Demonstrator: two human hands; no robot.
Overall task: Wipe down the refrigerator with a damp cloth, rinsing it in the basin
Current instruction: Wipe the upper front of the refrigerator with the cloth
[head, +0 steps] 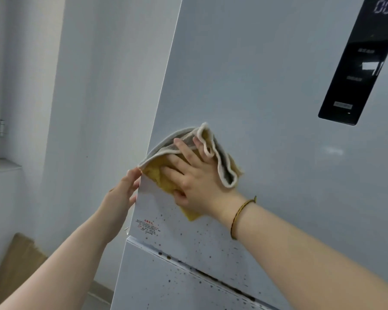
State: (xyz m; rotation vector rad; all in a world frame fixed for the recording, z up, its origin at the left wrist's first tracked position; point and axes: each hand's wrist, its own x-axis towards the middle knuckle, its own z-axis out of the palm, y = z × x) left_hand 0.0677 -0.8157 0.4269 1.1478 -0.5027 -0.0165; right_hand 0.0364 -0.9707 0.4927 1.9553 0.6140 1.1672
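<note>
The right hand (195, 175), fingers spread flat, presses the cloth (154, 175) against the refrigerator door (267, 108) near its left edge, just above the dark specks (199, 242), while the left hand (121, 193) rests straight fingers on that edge, likely steadying the door.

The refrigerator (267, 86) is glossy pale grey. The upper door's lower part is peppered with dark specks, with black grime along the seam (211, 274) below it. The cloth (155, 175), yellow on one side and grey with a cream hem on the other, is bunched up flat against that door near its left edge.
</note>
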